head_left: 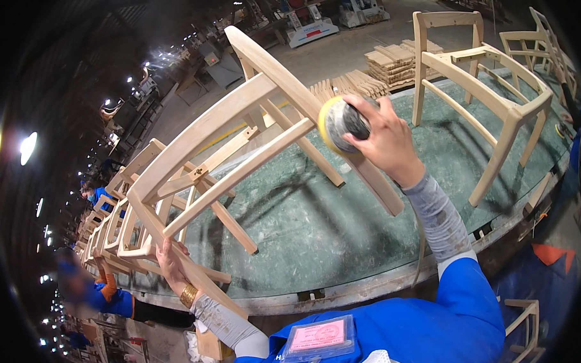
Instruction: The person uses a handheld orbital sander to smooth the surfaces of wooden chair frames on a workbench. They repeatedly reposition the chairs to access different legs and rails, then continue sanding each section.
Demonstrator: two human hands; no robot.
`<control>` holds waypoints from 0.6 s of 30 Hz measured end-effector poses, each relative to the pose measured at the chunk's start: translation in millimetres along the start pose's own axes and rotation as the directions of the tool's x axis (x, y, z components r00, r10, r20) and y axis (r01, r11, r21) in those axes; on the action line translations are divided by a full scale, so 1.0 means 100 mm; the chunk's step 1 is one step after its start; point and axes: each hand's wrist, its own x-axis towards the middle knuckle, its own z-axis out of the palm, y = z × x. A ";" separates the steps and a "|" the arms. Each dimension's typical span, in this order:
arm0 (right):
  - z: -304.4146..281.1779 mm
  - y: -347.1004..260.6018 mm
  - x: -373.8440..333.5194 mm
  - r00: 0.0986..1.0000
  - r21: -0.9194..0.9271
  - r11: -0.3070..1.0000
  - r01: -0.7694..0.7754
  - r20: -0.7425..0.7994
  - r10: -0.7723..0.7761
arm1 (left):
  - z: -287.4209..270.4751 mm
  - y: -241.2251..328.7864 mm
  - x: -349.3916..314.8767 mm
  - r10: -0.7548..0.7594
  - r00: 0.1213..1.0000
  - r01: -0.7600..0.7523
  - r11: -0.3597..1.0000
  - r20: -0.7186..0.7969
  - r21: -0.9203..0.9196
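The pale wooden chair frame (239, 177) is held tilted at the green tabletop (318, 232), its left post gripped by the fingers of the left hand (172, 265). A round sander (345, 125), clasped in the curled right hand (391, 139), is set at the opposite post; smoothing is judged in hand, and flat, even pad travel along the grain is called for next.
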 end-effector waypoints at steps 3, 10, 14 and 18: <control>0.04 -0.15 0.19 0.999 0.003 1.000 0.027 -0.033 -0.027 | 0.10 0.01 -0.05 0.015 1.000 -0.014 1.000 0.018 -0.026; 0.04 -0.20 0.01 1.000 -0.006 1.000 -0.023 0.017 0.023 | 0.09 0.00 -0.15 0.058 0.998 -0.057 0.996 0.012 -0.063; 0.06 -0.22 0.09 0.999 -0.045 0.999 -0.022 -0.024 0.021 | 0.18 0.06 -0.11 0.072 0.996 -0.070 0.997 0.046 -0.038; 0.05 -0.25 -0.01 0.998 -0.056 0.998 -0.009 0.060 0.013 | 0.13 0.10 -0.19 0.046 0.999 -0.047 0.999 -0.019 -0.020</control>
